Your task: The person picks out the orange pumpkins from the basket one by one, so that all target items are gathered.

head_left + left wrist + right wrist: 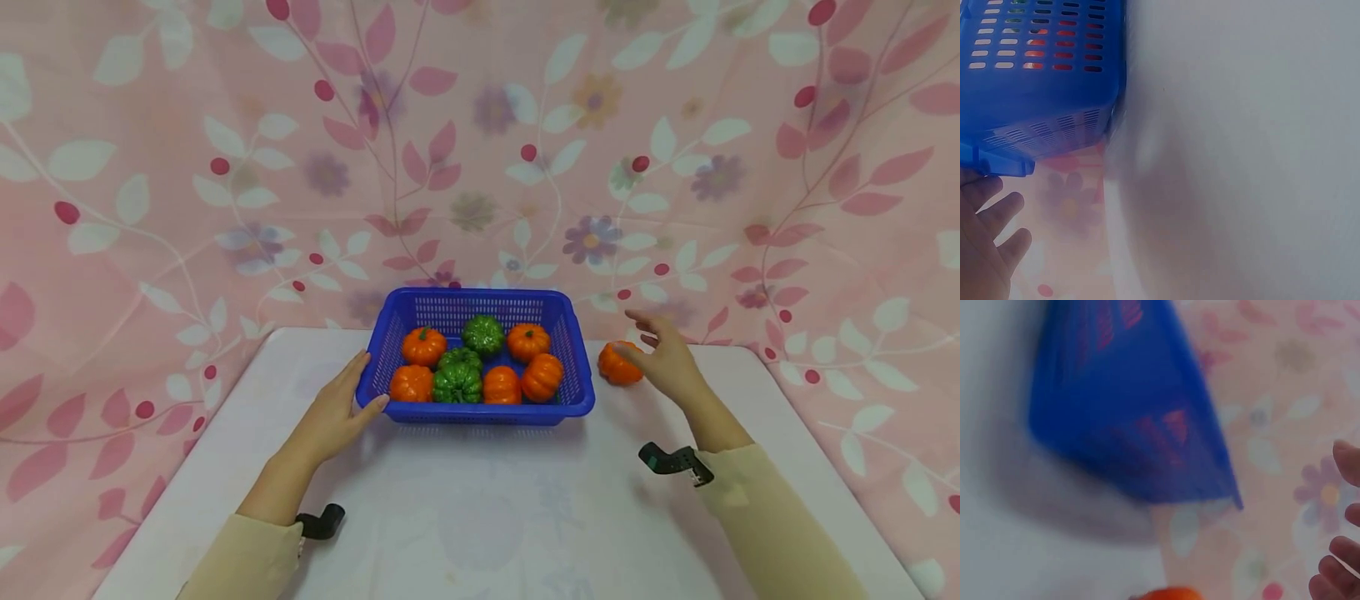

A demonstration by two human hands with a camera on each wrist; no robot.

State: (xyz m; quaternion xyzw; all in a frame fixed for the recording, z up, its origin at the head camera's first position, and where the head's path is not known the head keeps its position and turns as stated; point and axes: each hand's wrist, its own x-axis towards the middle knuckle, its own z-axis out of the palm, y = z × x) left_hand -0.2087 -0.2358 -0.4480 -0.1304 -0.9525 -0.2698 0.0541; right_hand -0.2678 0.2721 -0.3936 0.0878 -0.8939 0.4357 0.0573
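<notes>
A blue plastic basket point(480, 412) with slotted walls stands at the back of the table. Inside lie several small orange pumpkins point(424, 346) and three green ones point(483, 335). My left hand point(330, 421) touches the basket's left rim, its fingers extended along the side and the thumb at the front corner. In the left wrist view, the fingers point(1000, 212) look nearly straight beside the rim. One more orange pumpkin point(619, 364) sits on the table to the right of the basket. Close beside it, my right hand point(670, 362) hovers with fingers spread and nothing held, its thumb overlapping the pumpkin in view.
The table has a white cover point(480, 517). Right behind it hangs a pink curtain point(480, 167) with leaves and flowers. Each wrist wears a black camera mount point(675, 461).
</notes>
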